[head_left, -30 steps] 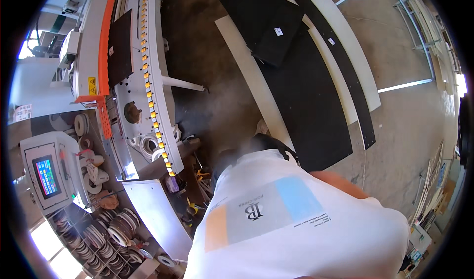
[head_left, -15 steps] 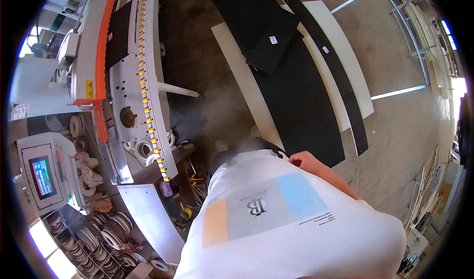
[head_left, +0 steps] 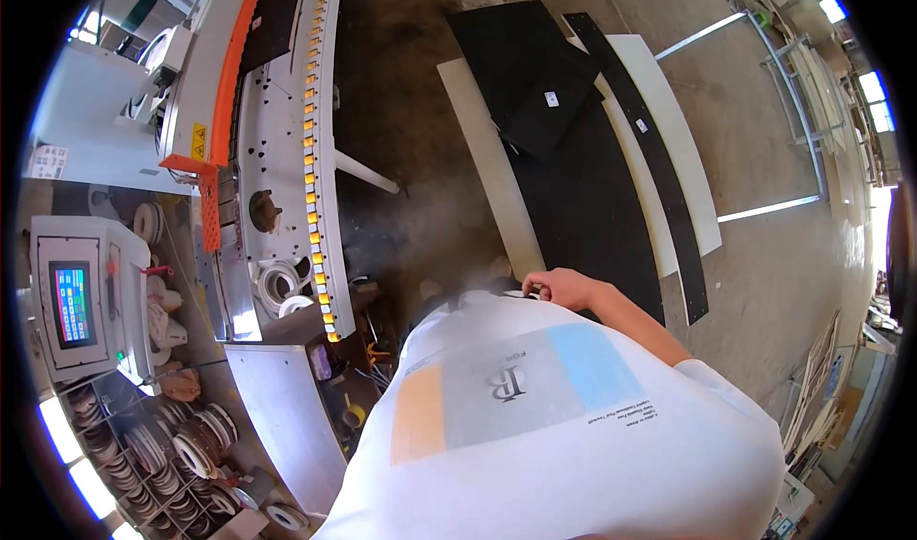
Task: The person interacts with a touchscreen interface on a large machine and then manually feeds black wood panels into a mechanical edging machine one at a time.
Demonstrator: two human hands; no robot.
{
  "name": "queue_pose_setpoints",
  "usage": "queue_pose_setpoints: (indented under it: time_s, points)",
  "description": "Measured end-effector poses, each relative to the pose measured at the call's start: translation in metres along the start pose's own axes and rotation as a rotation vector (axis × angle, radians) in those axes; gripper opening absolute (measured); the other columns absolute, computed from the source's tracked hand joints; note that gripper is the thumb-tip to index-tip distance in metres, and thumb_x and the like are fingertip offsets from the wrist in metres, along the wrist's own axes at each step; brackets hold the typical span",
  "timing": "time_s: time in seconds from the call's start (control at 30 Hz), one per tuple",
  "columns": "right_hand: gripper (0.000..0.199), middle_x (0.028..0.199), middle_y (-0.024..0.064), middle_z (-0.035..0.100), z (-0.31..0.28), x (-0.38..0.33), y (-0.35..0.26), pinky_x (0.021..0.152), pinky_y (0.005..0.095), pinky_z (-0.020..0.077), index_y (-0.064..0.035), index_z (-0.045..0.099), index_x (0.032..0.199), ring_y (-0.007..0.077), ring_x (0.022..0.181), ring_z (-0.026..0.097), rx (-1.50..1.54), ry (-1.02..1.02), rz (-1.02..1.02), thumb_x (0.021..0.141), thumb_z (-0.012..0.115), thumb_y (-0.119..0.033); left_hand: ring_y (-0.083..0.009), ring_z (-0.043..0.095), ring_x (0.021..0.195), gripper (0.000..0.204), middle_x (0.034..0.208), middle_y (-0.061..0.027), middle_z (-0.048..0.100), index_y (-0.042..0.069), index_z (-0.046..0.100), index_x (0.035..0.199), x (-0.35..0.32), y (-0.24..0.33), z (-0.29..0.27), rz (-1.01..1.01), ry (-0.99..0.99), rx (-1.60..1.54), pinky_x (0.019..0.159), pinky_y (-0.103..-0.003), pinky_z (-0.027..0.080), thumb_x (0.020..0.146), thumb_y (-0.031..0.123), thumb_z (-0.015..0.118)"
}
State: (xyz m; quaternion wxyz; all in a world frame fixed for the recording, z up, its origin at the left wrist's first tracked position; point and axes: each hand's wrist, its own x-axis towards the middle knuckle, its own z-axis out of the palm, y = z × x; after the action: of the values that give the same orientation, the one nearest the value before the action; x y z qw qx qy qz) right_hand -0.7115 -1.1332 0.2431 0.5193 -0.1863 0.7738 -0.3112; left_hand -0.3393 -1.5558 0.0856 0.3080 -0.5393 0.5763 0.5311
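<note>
My right hand [head_left: 564,289] is at the front of my waist, by the hem of my white T-shirt [head_left: 535,416]. Its fingers are curled inward, and whatever they may hold is hidden. My left hand is out of sight. Ahead to the left runs a long machine [head_left: 258,148] with an orange strip and a row of yellow rollers [head_left: 309,153] along its edge. A dark flat panel [head_left: 274,26] lies on it at the far end. Black panels [head_left: 578,182] and a narrow black strip with holes [head_left: 654,153] lie on pale boards [head_left: 487,158] ahead to the right.
A control box with a lit screen [head_left: 72,301] stands at the left. Below it, rolls of edging [head_left: 196,444] fill a rack. A pale board [head_left: 282,416] is close on my left. A metal frame [head_left: 798,91] stands at the far right; a support leg [head_left: 368,171] juts from the machine.
My right hand has moved left and inward to the front of my waist. The dark panel has slid farther away along the machine. The whole view has shifted slightly.
</note>
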Motion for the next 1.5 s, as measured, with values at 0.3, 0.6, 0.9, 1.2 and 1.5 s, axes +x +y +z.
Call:
queue_pose_setpoints:
  time_s: [0.3,0.6,0.9,1.2,1.5]
  points:
    - [0.026,0.089,0.0155,0.071,0.011,-0.008,-0.013,0.076,0.0456,0.0513,-0.0117,0.075,0.091,0.0387,0.084,0.065,-0.354,0.049,-0.136,0.089,0.062,-0.033,-0.0141,0.057,0.066,0.029,0.082,-0.0031,0.065,0.007,0.066,0.105,0.019,-0.013,-0.021,-0.011,-0.008,-0.017,0.060,-0.029,0.044,0.100,0.035,0.061]
    - [0.032,0.092,0.0193,0.072,0.047,-0.089,-0.010,0.084,0.0461,0.0522,-0.0065,0.072,0.091,0.0409,0.093,0.067,0.292,0.103,0.237,0.097,0.055,-0.033,-0.0138,0.056,0.063,0.030,0.079,-0.0025,0.063,0.008,0.065,0.103,0.034,-0.009,-0.026,-0.005,0.000,-0.029,0.057,-0.028,0.043,0.100,0.037,0.060]
    - [0.030,0.103,0.0185,0.073,0.075,-0.109,0.033,0.087,0.0429,0.0532,-0.0077,0.070,0.110,0.0357,0.098,0.070,-0.001,0.095,0.271,0.095,0.065,-0.032,-0.0135,0.055,0.059,0.032,0.077,-0.0020,0.062,0.008,0.065,0.101,0.027,0.004,-0.013,-0.001,0.001,-0.014,0.054,-0.028,0.041,0.101,0.039,0.059]
    - [0.034,0.104,0.0189,0.073,0.074,-0.122,0.088,0.086,0.0421,0.0540,-0.0084,0.068,0.117,0.0336,0.096,0.070,0.103,0.021,0.217,0.092,0.069,-0.032,-0.0132,0.054,0.056,0.033,0.075,-0.0014,0.061,0.009,0.065,0.099,-0.003,0.020,0.015,0.008,0.016,-0.015,0.051,-0.028,0.040,0.101,0.041,0.058]
    - [0.042,0.106,0.0193,0.073,0.069,-0.129,0.119,0.085,0.0413,0.0548,-0.0091,0.065,0.124,0.0315,0.095,0.071,0.225,-0.016,0.225,0.089,0.073,-0.031,-0.0128,0.053,0.053,0.035,0.072,-0.0008,0.060,0.010,0.064,0.097,-0.002,0.061,0.023,-0.063,-0.002,0.026,0.047,-0.027,0.039,0.102,0.043,0.057]
